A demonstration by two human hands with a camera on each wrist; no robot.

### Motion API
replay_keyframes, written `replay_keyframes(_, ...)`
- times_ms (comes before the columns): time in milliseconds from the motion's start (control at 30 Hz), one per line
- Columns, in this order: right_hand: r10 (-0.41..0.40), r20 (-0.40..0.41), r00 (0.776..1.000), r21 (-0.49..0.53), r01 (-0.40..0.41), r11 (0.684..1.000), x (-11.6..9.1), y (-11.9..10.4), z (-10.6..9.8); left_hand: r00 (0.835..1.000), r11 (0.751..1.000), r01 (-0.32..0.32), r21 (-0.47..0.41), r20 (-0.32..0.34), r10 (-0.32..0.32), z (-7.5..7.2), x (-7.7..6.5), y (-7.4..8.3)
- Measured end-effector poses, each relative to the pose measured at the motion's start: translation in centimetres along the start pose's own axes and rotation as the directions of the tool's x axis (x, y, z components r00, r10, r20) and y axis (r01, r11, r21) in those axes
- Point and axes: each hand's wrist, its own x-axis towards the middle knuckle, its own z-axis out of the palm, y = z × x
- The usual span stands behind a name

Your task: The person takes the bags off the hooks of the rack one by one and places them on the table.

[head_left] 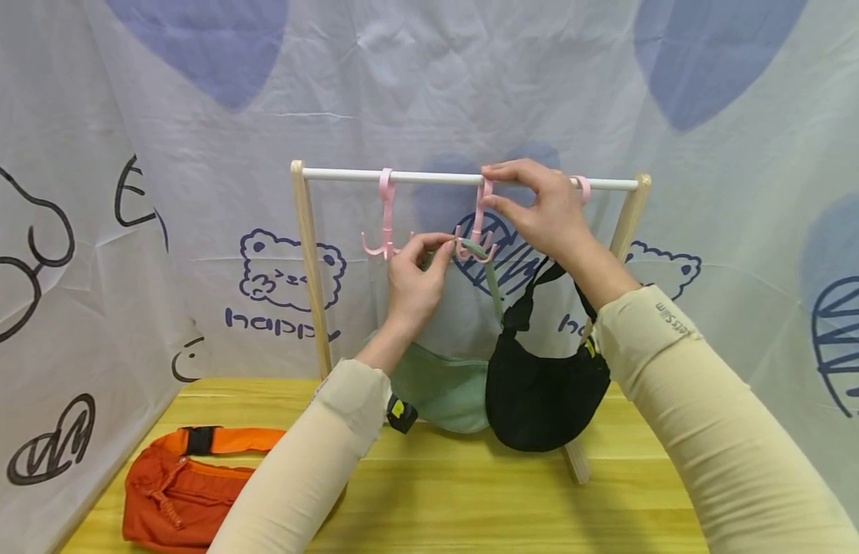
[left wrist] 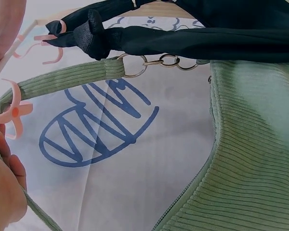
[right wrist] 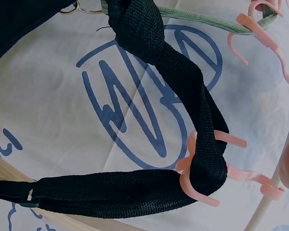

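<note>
My left hand [head_left: 417, 286] pinches the strap [head_left: 495, 288] of a sage-green corduroy bag [head_left: 443, 385] beside the middle pink hook [head_left: 479, 211]. The strap lies over that hook's prongs, and the bag hangs below. With thumb and index finger, my right hand [head_left: 543, 211] grips the top of the same hook at the white rod [head_left: 429, 178]. A black bag [head_left: 540, 400] hangs at the right, overlapping the green one. Its black strap [right wrist: 106, 192] loops over the right pink hook [right wrist: 185, 166] in the right wrist view. Metal rings join the green strap [left wrist: 72, 79] to its bag.
A left pink hook [head_left: 387, 211] hangs from the rod with nothing on it. Wooden posts [head_left: 310, 269] hold the rod. An orange-red waist bag [head_left: 187, 500] lies at the front left of the yellow wooden table [head_left: 471, 508]. A printed cloth [head_left: 374, 92] stands behind.
</note>
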Motion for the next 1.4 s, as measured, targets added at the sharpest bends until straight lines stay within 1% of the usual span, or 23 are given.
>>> replay_keyframes(267, -0.005, -0.013, 1.0, -0.007, 0.005, 1.0, 0.0, 0.1, -0.1, 1.0, 1.0, 0.015, 0.016, 0.003, -0.015, 0.1, 0.2, 0.3)
replay_keyframes(600, -0.015, -0.03, 0.999, -0.008, 0.015, 1.0, 0.1, 0.1, 0.1, 1.0, 1.0, 0.018, -0.01, -0.006, -0.018, 0.2, 0.5, 0.8)
replay_keyframes(800, -0.024, -0.047, 0.999, -0.028, 0.023, 0.999, 0.1, 0.2, 0.2, 1.0, 1.0, 0.021, -0.009, -0.015, -0.021, 0.3, 0.6, 0.9)
replay_keyframes(1000, -0.037, -0.064, 0.997, -0.013, 0.037, 0.999, 0.0, 0.1, 0.3, 0.999, 1.0, 0.018, -0.007, -0.028, -0.018, 0.4, 0.7, 0.9)
replay_keyframes(1133, -0.034, -0.067, 0.997, -0.012, 0.033, 0.999, 0.0, 0.2, 0.3, 0.999, 1.0, 0.024, -0.006, -0.034, -0.024, 0.4, 0.7, 1.0)
replay_keyframes(1400, -0.02, -0.063, 0.998, -0.006, 0.02, 1.0, -0.1, 0.1, 0.3, 0.999, 1.0, 0.013, -0.019, -0.037, -0.014, 0.6, 0.9, 1.3)
